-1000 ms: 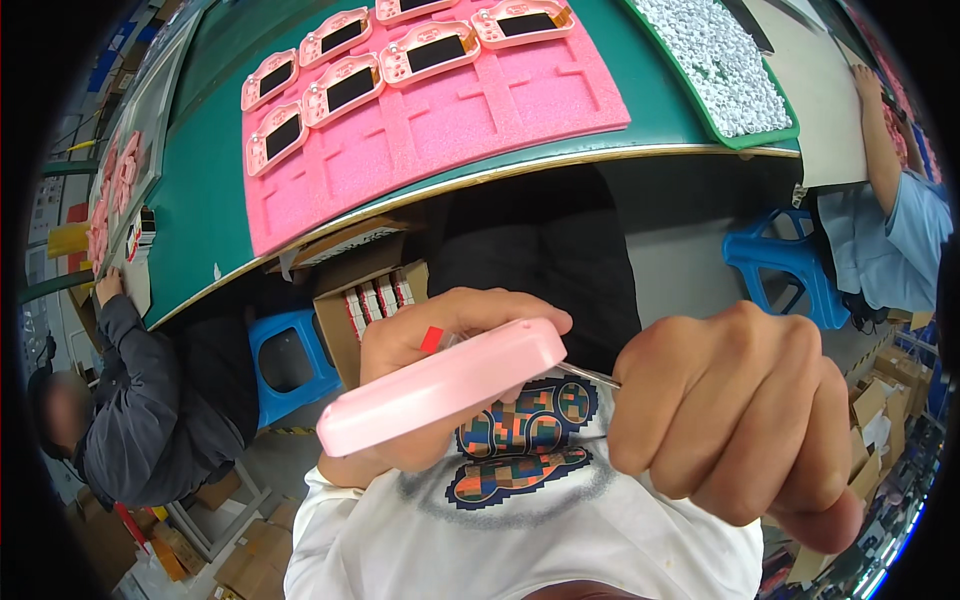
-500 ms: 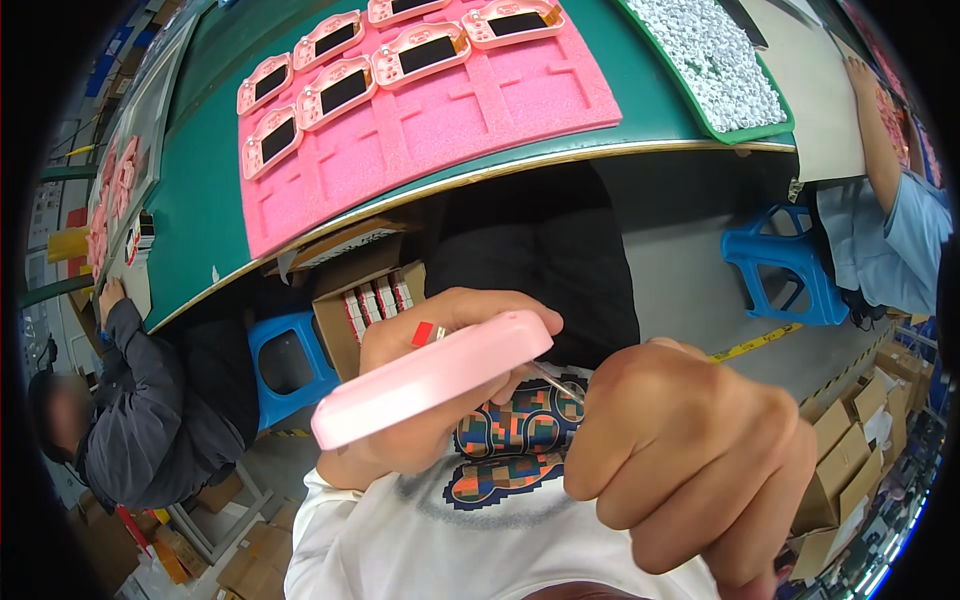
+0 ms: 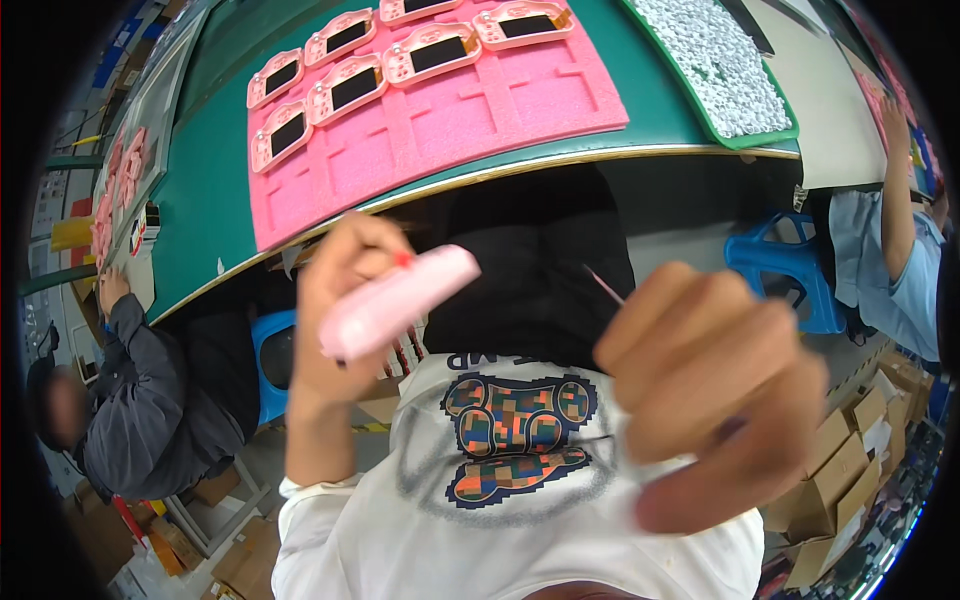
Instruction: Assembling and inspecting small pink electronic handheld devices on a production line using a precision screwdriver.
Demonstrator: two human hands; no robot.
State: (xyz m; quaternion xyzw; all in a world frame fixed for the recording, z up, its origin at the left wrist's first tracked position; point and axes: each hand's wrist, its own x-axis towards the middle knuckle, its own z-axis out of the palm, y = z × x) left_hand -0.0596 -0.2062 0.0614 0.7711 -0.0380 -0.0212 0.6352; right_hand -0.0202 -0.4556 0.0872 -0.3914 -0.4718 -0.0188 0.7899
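Note:
My left hand (image 3: pixel 325 275) is closed round a rounded pink plastic casing (image 3: pixel 405 305), held tilted in front of the table edge. A small red piece (image 3: pixel 403 259) shows at its upper side by my fingers. Blurred by motion, my right hand (image 3: pixel 715 375) is curled shut with a thin pointed metal tool (image 3: pixel 603 284) sticking out toward the casing. The tip is apart from the casing, and whether it is tweezers or a pick I cannot tell. The casing's far face is hidden from me.
On the green table (image 3: pixel 205 200) lies a pink foam tray (image 3: pixel 440 140) holding several pink handheld consoles (image 3: pixel 430 55). A green tray (image 3: pixel 785 138) carries small white pieces. Blue stools (image 3: pixel 790 265), open cardboard boxes (image 3: pixel 840 470) and two seated people (image 3: pixel 160 390) flank me.
My left hand has moved up and left with the casing, which has turned. The metal tool has come away from the casing, and both hands are farther apart.

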